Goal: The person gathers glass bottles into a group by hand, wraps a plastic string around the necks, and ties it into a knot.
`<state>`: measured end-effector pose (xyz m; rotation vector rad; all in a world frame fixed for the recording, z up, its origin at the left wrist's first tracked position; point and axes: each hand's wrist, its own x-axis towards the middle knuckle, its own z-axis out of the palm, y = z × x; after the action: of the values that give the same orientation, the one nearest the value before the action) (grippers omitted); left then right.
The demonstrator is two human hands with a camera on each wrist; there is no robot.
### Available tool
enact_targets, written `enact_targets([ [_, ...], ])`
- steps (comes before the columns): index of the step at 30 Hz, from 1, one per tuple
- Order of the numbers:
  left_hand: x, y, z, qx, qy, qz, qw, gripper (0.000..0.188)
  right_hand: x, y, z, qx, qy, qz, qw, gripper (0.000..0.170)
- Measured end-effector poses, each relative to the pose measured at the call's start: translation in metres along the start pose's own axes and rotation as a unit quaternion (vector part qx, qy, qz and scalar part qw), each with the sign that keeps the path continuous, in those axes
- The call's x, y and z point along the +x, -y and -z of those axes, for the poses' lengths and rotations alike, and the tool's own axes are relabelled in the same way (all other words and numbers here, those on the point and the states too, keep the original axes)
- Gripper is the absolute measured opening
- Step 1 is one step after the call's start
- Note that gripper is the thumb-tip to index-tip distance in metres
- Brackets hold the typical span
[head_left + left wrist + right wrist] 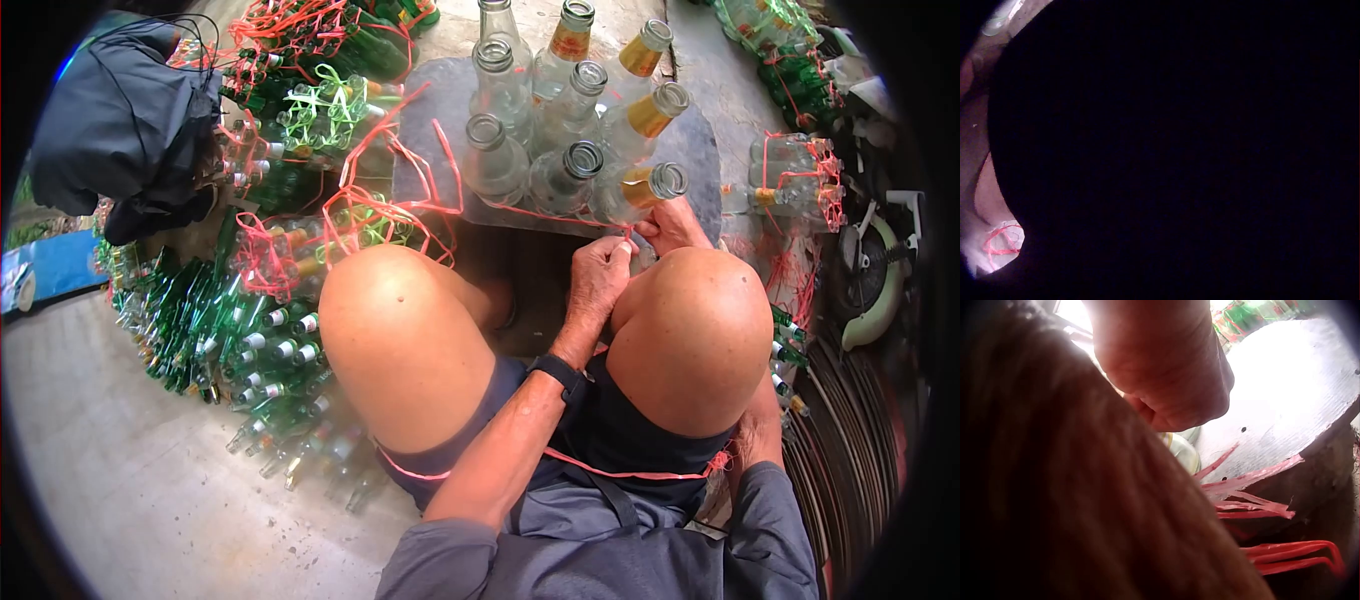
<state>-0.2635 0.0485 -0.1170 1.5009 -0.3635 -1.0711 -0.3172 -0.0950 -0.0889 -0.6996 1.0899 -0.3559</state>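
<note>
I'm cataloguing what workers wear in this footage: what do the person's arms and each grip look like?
Grey sleeves leave both forearms bare. A black strap circles the left wrist; the right wrist is hidden in the head view. The left grip and right grip look ungloved.

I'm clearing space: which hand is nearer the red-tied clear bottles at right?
Right: the right hand lies left of the clear bottles; the left hand is farther left.
</note>
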Motion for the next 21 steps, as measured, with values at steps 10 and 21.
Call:
enact_targets([
  [10, -0.008, -0.007, -0.006, -0.04, 0.019, 0.021, 0.999, 0.023, -0.007, 0.003, 0.04, -0.127, 0.137, -0.042, 0.981, 0.01],
  [21, -0.007, -0.005, -0.001, -0.016, 0.034, 0.039, 0.999, 0.024, -0.021, -0.012, 0.045, -0.133, 0.224, -0.028, 0.965, 0.01],
])
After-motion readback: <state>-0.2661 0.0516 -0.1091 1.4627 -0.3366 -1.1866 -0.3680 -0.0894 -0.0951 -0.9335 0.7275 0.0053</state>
